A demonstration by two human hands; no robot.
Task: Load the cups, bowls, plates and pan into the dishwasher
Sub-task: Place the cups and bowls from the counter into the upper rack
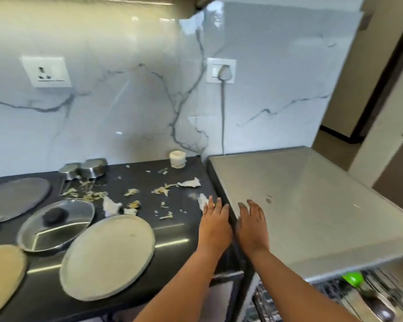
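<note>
Two steel bowls (83, 168) sit upturned behind a lidded pan (56, 225).

empty hands (233, 225) beside steel plates (107, 256)

The counter (177, 231) is glossy black, strewn with pale yellow-white scraps (92, 194). The wall (126, 108) behind is white marble with thin grey veins. Two white sockets (46, 72) sit on it, one with a grey cable (223, 112). The dishwasher top (312, 205) is matte silver-grey. Nearest plate (107, 256) is dull steel grey; the plate at the left edge (2, 275) looks tan. The glass lid (56, 225) carries a black knob. Two small bowls (93, 168) are shiny steel. A bright green piece (353, 278) shows in the rack.
</note>
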